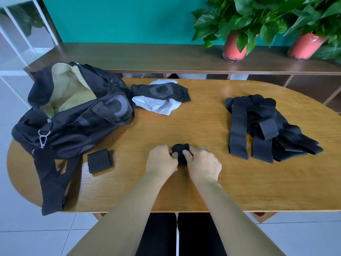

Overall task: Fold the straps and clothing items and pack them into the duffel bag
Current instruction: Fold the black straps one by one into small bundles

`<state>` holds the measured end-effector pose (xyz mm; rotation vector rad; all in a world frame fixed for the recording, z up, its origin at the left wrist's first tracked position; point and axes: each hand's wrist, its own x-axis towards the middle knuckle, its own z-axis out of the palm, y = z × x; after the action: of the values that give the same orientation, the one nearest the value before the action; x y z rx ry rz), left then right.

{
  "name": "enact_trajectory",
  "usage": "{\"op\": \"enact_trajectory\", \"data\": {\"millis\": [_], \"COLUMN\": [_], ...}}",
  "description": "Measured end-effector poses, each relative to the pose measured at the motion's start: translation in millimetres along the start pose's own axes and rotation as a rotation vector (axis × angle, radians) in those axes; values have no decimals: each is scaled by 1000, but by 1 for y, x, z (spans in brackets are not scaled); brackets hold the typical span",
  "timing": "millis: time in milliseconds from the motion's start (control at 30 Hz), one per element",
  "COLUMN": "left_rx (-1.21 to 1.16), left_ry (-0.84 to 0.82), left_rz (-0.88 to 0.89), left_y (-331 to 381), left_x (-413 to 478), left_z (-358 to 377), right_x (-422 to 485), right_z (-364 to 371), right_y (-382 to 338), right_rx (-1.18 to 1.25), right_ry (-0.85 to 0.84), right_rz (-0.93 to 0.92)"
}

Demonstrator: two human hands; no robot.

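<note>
— Pinching a small black strap [181, 154], both of them: the left hand [162, 160] and the right hand [202, 163] each keep a narrow grip on it, fingers and thumbs curled in, at the near middle of the table [203, 191].
— How is it folded?
— Cannot tell. The hands cover most of it, and only a bunched dark lump shows between them.
— And the duffel bag [73, 111]?
— At the table's left end, unzipped, with pale yellow lining showing. Most of its inside is out of sight, so I cannot tell what it holds. Its shoulder strap [51, 182] hangs over the near edge.
— Anything folded already?
— One folded strap [99, 160], a perforated black square, lies just beside the bag.
— The rest?
— A black sleeve [160, 92] lies on a white garment [158, 106] at the far side, and a loose pile of straps [262, 126] sits on the right.
</note>
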<state>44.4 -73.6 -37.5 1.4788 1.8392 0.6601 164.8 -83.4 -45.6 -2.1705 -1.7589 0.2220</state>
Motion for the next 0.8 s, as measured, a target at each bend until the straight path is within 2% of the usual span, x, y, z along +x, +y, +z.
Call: {"op": "enact_trajectory", "data": {"millis": [100,200,267,333,400,467,600,800], "left_rx": [123,310,352,456,547,608,661,696], "left_ry": [75,175,168,115,64,26,-1,47], "left_rz": [72,345,500,573,597,579,544,544], "left_y": [5,-3,-12,-16,-17,-17,-15,-24], "left_x": [-6,-14,-13,-14,-16,-18,-19,-24], "left_z": [0,2,0,-4,-6,-6,-6,-25], "right_x": [0,-2,-4,-8,-13,-14,-15,-20], "right_z": [-1,-4,-9,-9,-2,6,5,5], "right_y": [-2,1,7,13,19,24,22,-1], "right_rx": [1,91,257,282,187,92,59,32], "right_ry": [-2,6,27,109,173,179,115,-13], "right_rz": [9,21,32,-96,-305,-402,-367,-336]}}
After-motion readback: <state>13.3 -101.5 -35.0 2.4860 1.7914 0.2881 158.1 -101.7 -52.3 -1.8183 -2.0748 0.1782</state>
